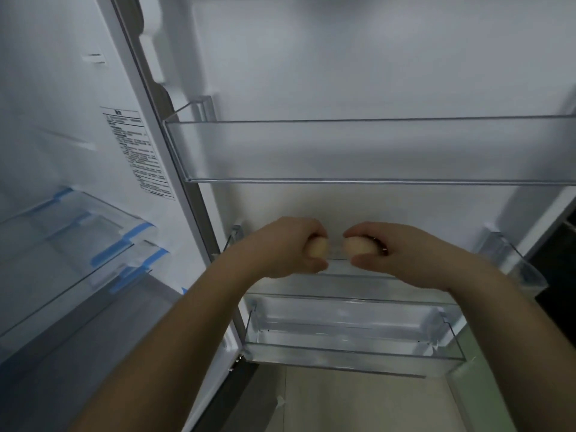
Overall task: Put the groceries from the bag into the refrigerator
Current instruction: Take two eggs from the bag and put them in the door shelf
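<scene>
I face the inside of the open refrigerator door (358,73). My left hand (280,247) is shut on a pale egg (318,247), and my right hand (402,255) is shut on a second pale egg (358,247). Both eggs are held side by side, a small gap apart, just above the middle clear door bin (358,277). Fingers cover most of each egg. The grocery bag is not in view.
An upper clear door bin (374,151) hangs above my hands and a lower clear door bin (352,353) sits below them. On the left is the refrigerator interior with clear drawers taped in blue (93,244) and a label (137,151). Pale floor (358,403) shows below.
</scene>
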Demonstrator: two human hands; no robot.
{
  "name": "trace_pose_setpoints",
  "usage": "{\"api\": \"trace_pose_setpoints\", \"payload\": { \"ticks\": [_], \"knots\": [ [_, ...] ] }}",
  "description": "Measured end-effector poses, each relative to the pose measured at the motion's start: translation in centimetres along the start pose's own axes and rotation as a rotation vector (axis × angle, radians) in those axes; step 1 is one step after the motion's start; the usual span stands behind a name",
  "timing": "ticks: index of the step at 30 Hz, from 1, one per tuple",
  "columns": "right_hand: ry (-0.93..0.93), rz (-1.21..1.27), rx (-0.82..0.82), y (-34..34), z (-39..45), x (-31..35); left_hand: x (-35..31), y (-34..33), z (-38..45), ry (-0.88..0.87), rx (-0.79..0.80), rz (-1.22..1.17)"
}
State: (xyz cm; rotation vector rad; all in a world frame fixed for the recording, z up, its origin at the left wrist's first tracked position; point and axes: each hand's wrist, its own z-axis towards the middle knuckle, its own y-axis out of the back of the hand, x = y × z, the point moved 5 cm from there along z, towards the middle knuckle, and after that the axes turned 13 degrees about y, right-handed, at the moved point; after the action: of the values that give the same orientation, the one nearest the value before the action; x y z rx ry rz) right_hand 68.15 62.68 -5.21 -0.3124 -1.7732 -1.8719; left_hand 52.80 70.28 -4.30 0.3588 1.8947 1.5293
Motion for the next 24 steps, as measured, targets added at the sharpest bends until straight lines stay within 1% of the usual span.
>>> {"api": "trace_pose_setpoints", "payload": {
  "ticks": [3,7,11,17,21,24],
  "knots": [
    [0.007,-0.059,0.032,-0.7,0.9,-0.3,-0.3,-0.2,0.9,-0.036,0.023,0.092],
    [-0.003,-0.102,0.05,-1.1,1.3,-0.5,-0.7,-0.7,1.7,-0.017,0.043,0.193],
    [-0.027,-0.127,0.065,-1.1,1.5,-0.7,-1.2,-1.3,2.3,0.012,0.069,0.214],
    [-0.057,-0.095,0.091,-1.0,1.4,-0.2,-1.5,-1.7,2.5,0.081,0.077,0.202],
    [-0.075,-0.114,0.133,-1.1,1.8,-0.3,-1.4,-1.8,2.4,0.11,0.087,0.21],
    [-0.083,-0.132,0.127,-1.1,1.9,-0.5,-1.4,-1.8,2.5,0.117,0.088,0.22]
  ]
}}
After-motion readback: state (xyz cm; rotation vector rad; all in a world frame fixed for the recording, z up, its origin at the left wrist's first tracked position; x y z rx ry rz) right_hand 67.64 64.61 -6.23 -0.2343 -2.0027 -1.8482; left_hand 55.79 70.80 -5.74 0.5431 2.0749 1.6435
